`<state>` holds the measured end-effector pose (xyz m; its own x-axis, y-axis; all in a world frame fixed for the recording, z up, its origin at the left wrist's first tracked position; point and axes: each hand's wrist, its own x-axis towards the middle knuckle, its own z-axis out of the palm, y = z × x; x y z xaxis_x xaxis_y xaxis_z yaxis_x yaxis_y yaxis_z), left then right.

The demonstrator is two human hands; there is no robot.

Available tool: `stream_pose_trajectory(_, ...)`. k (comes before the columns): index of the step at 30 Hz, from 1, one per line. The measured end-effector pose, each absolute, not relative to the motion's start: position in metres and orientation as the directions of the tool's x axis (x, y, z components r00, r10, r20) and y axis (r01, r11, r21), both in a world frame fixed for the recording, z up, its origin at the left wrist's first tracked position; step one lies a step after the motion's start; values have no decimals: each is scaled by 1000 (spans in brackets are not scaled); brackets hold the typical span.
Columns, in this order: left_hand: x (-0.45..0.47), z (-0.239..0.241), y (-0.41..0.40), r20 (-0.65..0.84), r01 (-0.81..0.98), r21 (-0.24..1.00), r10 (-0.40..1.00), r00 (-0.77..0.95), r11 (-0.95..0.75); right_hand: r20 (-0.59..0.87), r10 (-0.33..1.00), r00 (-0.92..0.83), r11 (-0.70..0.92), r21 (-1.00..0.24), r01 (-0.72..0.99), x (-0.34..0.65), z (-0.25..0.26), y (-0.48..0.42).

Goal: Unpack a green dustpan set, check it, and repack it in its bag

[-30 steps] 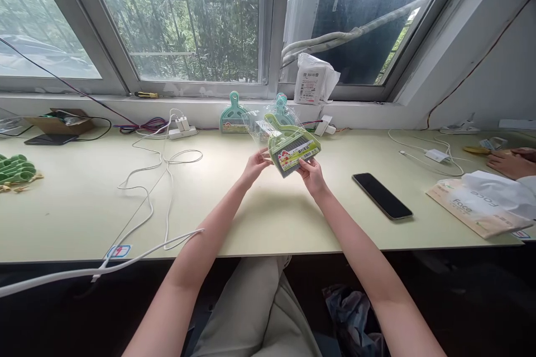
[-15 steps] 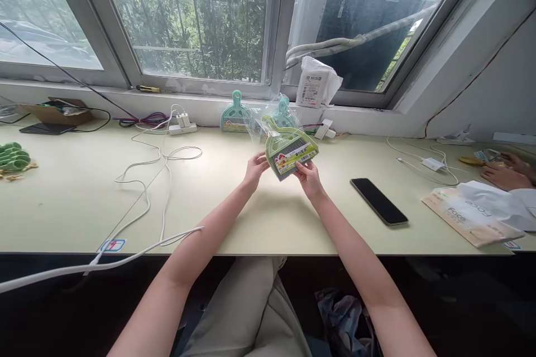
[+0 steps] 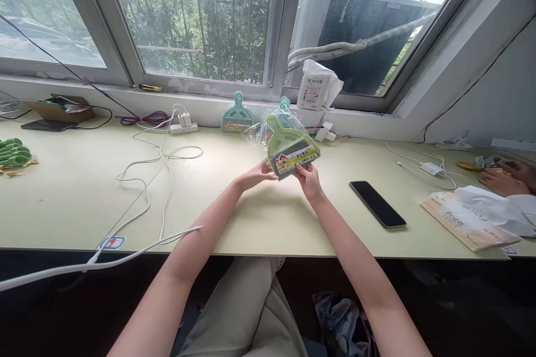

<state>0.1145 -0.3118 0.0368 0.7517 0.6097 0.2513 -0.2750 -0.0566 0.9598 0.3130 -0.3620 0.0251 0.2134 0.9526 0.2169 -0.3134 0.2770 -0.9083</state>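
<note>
A green dustpan and brush set, in a clear plastic wrapper, is held up above the table with its handle pointing away from me. My right hand grips its lower right edge, thumb on the printed label. At the lower left corner, my left hand holds the edge, its fingertips partly hidden behind the pan. Two teal sets stand against the wall behind: one dustpan set in plain view, and another teal set partly covered by the green one and its wrapper.
On the right lie a black phone, a tissue pack and a charger; another person's hands are beyond. White cables cross the left side. A power strip and green plastic pieces sit farther left.
My left hand has slid down from the left edge to the lower left corner of the green dustpan set. The set has turned slightly; my right hand keeps its grip.
</note>
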Motion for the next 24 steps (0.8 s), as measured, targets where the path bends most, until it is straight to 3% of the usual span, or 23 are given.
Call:
stream_pose_trajectory(6,133,31,-314,250,-512,856,805,538,76,185,967,174,233,-918,-320,309,24,-361)
stream_pose_trajectory(11,149,25,-324,146,-496,847,811,566,194,190,954,231,260,-910,-322,308,24,-360)
stream_pose_trajectory(19,152,22,-322,173,-542,830,862,476,132,197,951,239,271,-902,-335,305,21,-361)
stream_pose_trajectory(24,151,21,-327,118,-439,883,825,552,168,225,940,258,303,-898,-319,308,21,-359)
